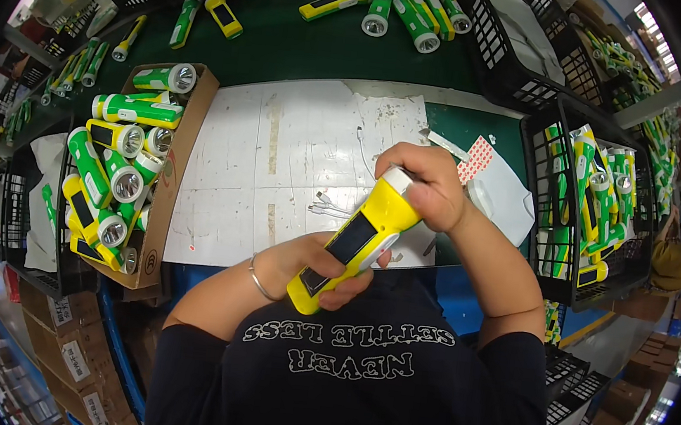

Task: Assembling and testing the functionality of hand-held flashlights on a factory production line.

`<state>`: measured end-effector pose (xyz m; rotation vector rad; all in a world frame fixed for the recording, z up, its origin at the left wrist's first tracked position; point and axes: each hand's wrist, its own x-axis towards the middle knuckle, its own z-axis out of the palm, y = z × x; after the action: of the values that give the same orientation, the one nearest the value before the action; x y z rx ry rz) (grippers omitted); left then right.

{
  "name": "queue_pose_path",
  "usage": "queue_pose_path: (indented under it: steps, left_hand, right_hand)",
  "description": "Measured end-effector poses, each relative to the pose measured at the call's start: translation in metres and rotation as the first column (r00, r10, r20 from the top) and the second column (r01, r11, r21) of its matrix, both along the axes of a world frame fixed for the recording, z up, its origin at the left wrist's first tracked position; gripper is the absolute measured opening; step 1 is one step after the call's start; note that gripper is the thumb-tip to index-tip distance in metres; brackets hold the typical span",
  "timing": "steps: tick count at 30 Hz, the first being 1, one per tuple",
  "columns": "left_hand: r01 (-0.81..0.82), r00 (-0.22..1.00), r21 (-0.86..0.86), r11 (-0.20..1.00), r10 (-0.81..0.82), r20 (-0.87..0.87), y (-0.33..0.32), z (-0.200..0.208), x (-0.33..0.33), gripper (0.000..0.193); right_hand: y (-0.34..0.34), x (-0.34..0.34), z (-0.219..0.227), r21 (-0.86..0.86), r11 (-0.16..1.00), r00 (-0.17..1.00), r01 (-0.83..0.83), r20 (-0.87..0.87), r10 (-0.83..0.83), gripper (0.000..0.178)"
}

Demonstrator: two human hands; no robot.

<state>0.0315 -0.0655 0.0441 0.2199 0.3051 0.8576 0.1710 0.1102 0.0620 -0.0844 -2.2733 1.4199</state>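
Observation:
A yellow flashlight (391,210) with a white head ring and a dark panel along its body is held at a slant in front of my chest. My left hand (324,271) is closed round its lower body, thumb across the dark panel. At the upper end, the fingers of my right hand (433,185) are wrapped round the white head ring (398,179). The lens side is turned away and partly covered by that hand. Beneath, on the white work sheet (230,159), lie thin white cables (331,208) with plugs, left of the flashlight.
On the left, a cardboard box (184,142) holds several green and yellow flashlights. A black crate (545,180) with more stands on the right. Further flashlights (417,21) lie on the dark green surface behind. A red-and-white patterned sheet (476,159) lies beyond my right hand.

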Motion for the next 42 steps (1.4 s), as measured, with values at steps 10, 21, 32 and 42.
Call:
queue_pose_path:
  steps: [10,21,32,42]
  left_hand:
    - [0.010,0.716,0.202,0.979,0.134,-0.685,0.013,-0.009,-0.014,0.044]
    - [-0.071,0.838,0.108,0.992,0.118,-0.532,0.011,-0.024,-0.013,0.050]
    - [0.068,0.939,0.112,0.991,-0.102,0.329,-0.004,-0.028,0.000,0.053]
    - [-0.073,0.987,0.065,0.995,0.081,-0.142,0.006,-0.024,-0.017,0.049]
  right_hand:
    - [0.000,-0.009,-0.001,0.143,0.971,0.925,0.192,0.305,-0.228,0.036]
    - [0.003,-0.010,0.001,0.047,0.978,0.858,0.202,0.473,-0.199,0.053]
    - [-0.013,-0.010,0.019,0.254,0.967,0.994,0.036,-0.111,-0.008,0.026]
    - [0.003,-0.015,0.010,-0.025,0.985,0.901,0.169,0.409,-0.144,0.047]
